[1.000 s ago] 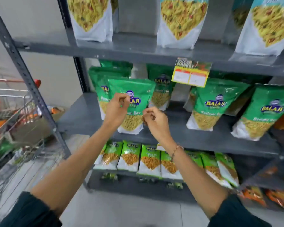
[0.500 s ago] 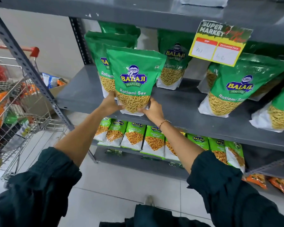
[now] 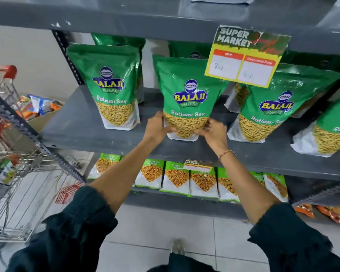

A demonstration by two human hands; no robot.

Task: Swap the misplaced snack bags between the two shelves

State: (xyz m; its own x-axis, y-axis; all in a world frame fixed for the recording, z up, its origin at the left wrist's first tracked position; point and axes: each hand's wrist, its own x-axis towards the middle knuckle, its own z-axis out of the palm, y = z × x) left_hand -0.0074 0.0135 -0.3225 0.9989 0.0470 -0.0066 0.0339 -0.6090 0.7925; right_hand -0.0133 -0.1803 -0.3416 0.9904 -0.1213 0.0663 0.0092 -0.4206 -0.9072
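Observation:
A green Balaji Ratlami Sev bag stands upright on the grey middle shelf, between two like bags. My left hand grips its lower left corner and my right hand grips its lower right corner. Another Ratlami Sev bag stands to its left, apart from it. A third one leans to its right. The lower shelf holds a row of smaller green Chana Jor Garam bags.
A yellow price tag hangs from the upper shelf just above the held bag. A wire shopping trolley with goods stands at the left, beside the rack's slanted post. Orange packets lie at the bottom right.
My hands have carried the Ratlami Sev bag to the right, away from the left stack, and set it upright near the shelf's middle. My view has moved closer and lower.

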